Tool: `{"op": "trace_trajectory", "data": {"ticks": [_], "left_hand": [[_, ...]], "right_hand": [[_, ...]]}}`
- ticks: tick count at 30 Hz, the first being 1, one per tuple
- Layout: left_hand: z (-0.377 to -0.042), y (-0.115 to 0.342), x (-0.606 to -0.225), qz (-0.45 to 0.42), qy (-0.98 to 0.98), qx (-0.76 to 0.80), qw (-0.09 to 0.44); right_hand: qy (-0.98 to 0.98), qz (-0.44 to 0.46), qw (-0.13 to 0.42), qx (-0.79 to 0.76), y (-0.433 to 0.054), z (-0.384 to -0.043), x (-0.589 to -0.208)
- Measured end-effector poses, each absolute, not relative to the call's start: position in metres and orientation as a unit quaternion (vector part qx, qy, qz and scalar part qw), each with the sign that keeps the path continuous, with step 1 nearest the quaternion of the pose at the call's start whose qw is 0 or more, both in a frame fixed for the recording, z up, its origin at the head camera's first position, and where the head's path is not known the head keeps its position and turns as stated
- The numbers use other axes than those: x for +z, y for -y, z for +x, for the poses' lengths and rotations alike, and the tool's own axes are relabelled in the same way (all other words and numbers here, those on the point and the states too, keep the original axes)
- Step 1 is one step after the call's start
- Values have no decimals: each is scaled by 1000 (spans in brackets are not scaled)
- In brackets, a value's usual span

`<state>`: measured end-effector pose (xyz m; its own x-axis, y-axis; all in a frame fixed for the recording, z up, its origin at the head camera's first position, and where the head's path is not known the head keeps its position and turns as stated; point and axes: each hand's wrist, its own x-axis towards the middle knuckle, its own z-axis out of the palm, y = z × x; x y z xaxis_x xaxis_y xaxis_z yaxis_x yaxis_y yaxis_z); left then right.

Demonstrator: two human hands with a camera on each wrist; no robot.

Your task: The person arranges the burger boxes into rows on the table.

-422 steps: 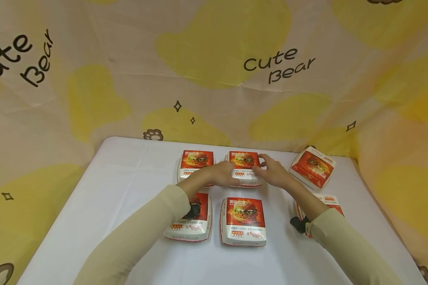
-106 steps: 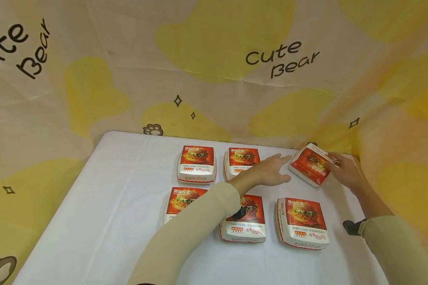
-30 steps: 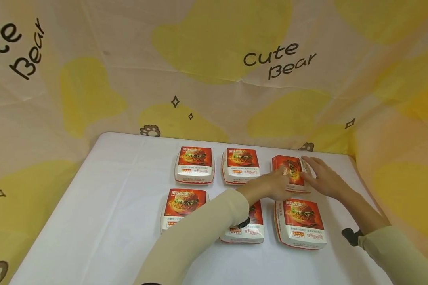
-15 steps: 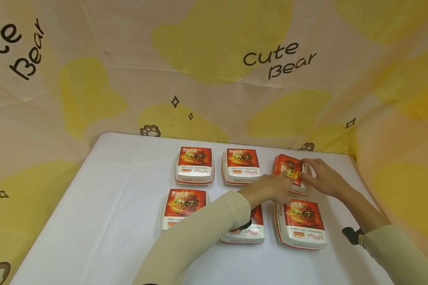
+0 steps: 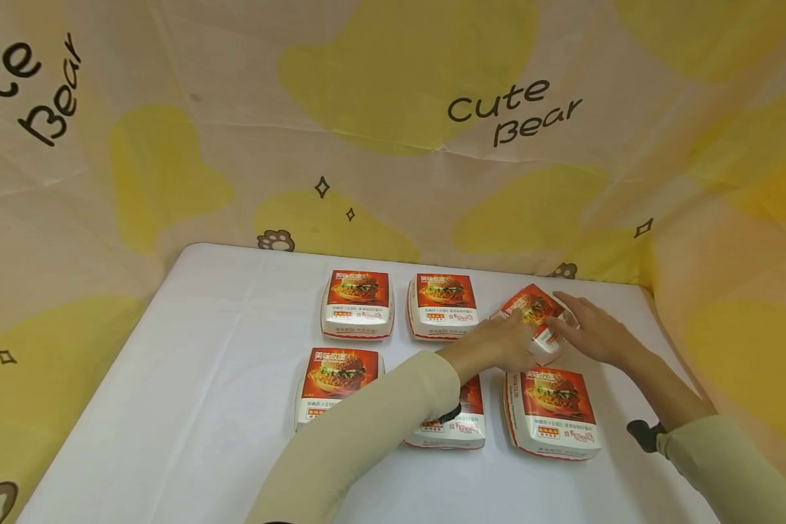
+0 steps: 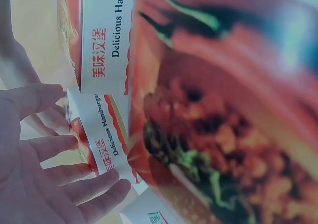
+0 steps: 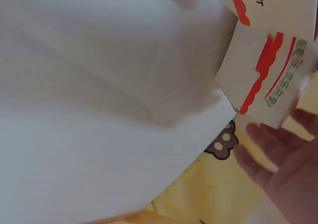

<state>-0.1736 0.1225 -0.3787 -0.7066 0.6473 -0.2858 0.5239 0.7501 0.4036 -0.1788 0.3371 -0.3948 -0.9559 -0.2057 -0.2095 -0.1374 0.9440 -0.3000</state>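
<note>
At the back right of the table, a red and white burger box (image 5: 530, 300) sits turned at an angle between my hands. My left hand (image 5: 507, 343) holds its left side and front, covering part of the lid. From the right, my right hand (image 5: 592, 329) grips a corner, thumb on the lid and fingers behind. In the left wrist view, the left fingertips (image 6: 119, 179) lie against the box's printed side (image 6: 102, 127). The right wrist view has the right fingers (image 7: 268, 139) at the lower edge of the white box side (image 7: 271, 75).
Two matching boxes stand further left in the back row, a left one (image 5: 356, 302) and a middle one (image 5: 440, 302). In front are a left box (image 5: 337, 375), a middle box (image 5: 445, 437) partly under my left sleeve, and a right box (image 5: 553, 411). Patterned cloth (image 5: 367, 109) hangs behind the white table (image 5: 203, 349).
The back right box has come leftward from the corner and turned clockwise, its white band swinging from the right to the lower right. Earlier, the front right box was moved into line.
</note>
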Motion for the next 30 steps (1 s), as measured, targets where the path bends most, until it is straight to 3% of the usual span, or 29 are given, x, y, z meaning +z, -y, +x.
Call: {"op": "trace_trajectory", "data": {"ticks": [30], "left_hand": [[-174, -119, -380, 278, -903, 195, 264]], "right_hand": [[-976, -67, 116, -171, -333, -176, -399]]}}
